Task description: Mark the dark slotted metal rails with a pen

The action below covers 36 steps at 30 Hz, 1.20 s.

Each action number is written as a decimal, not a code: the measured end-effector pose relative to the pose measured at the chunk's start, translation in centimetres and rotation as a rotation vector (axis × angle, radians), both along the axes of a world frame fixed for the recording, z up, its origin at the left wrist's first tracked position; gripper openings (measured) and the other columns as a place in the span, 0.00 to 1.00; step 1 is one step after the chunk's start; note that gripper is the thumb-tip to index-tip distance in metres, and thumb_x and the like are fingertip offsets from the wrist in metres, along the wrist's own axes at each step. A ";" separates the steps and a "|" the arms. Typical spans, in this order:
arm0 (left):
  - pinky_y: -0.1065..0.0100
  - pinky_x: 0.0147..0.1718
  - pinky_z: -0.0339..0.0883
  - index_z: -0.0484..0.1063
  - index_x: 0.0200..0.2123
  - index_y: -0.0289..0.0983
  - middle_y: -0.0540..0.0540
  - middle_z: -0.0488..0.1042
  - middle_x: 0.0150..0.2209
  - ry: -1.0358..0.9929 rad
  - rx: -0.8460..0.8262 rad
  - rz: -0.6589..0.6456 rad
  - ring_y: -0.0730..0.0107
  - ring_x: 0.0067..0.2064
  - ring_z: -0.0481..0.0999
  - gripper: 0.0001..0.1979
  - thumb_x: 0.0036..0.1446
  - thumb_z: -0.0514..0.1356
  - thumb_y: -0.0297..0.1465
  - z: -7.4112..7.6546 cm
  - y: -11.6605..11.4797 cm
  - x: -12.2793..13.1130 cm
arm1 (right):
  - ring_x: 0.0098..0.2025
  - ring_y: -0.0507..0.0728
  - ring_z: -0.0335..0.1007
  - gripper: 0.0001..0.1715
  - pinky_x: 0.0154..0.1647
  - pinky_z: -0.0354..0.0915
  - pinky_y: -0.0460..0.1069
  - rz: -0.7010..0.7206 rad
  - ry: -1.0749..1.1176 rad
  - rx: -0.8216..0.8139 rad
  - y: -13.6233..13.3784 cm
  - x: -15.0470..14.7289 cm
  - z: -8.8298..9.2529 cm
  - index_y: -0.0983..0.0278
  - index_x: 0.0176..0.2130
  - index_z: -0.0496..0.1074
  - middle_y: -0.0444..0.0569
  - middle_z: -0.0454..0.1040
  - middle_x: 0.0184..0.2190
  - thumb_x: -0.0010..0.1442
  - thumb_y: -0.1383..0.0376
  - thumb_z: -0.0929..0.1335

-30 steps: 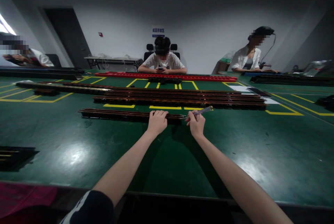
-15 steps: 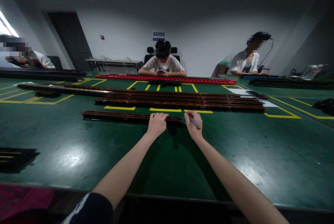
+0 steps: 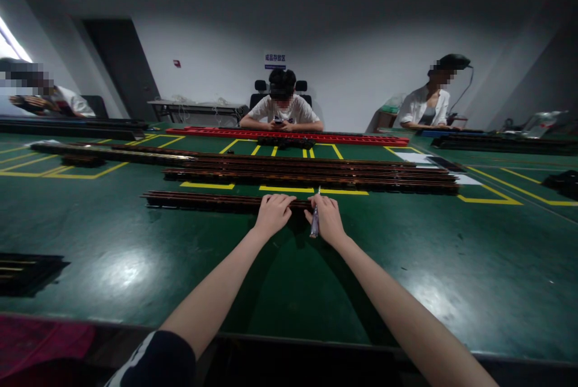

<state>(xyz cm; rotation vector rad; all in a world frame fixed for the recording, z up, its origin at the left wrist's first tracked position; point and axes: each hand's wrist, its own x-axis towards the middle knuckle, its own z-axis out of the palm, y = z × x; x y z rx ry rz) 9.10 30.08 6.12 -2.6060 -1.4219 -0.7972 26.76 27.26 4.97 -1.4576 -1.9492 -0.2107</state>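
A short bundle of dark strips (image 3: 203, 201) lies across the green table (image 3: 180, 266). My left hand (image 3: 273, 216) is closed over the bundle right of its middle, fingers on the far side. At the bundle's right end is my right hand (image 3: 329, 217), its fingers closed around a slim pen-like tool (image 3: 315, 223) with a thin tip pointing away from me. Its fingertips are at the strips. Just beyond, a longer stack of dark strips (image 3: 307, 173) lies parallel to the bundle.
A red rail (image 3: 217, 133) runs along the far side. Dark pieces (image 3: 29, 272) lie at the near left. White papers (image 3: 413, 158) lie beyond the stack's right part. Three people sit across the table; the middle person (image 3: 282, 107) holds a phone.
My right hand has moved left onto the bundle's end, and the tool in it has swung more upright in view. The bundle has shifted slightly right.
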 end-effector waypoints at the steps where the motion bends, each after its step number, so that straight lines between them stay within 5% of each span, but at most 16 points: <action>1: 0.56 0.55 0.59 0.71 0.53 0.41 0.46 0.76 0.51 0.001 -0.002 0.004 0.63 0.54 0.72 0.19 0.61 0.49 0.26 0.0 0.0 0.0 | 0.44 0.61 0.71 0.05 0.51 0.62 0.58 -0.014 -0.014 -0.012 0.0 0.0 0.1 0.61 0.35 0.63 0.53 0.75 0.41 0.59 0.68 0.66; 20: 0.51 0.57 0.57 0.69 0.55 0.38 0.41 0.74 0.53 0.059 -0.004 0.093 0.58 0.56 0.69 0.22 0.60 0.48 0.28 -0.3 0.1 0.3 | 0.44 0.61 0.72 0.13 0.64 0.51 0.62 -0.154 -0.013 0.021 0.1 0.6 0.2 0.59 0.31 0.59 0.52 0.76 0.34 0.52 0.77 0.58; 30: 0.50 0.57 0.57 0.69 0.55 0.38 0.40 0.74 0.54 0.068 -0.014 0.087 0.56 0.56 0.69 0.23 0.59 0.49 0.27 -0.1 0.0 0.4 | 0.42 0.63 0.72 0.05 0.63 0.52 0.64 -0.120 -0.139 0.006 0.3 0.4 0.1 0.60 0.33 0.60 0.53 0.75 0.32 0.57 0.65 0.64; 36: 0.50 0.56 0.57 0.69 0.55 0.38 0.40 0.74 0.54 0.071 -0.005 0.117 0.56 0.56 0.69 0.22 0.59 0.48 0.26 -0.2 -0.1 0.3 | 0.44 0.63 0.72 0.10 0.62 0.52 0.66 -0.130 -0.057 0.008 0.5 0.3 -0.3 0.59 0.33 0.60 0.52 0.76 0.35 0.55 0.74 0.60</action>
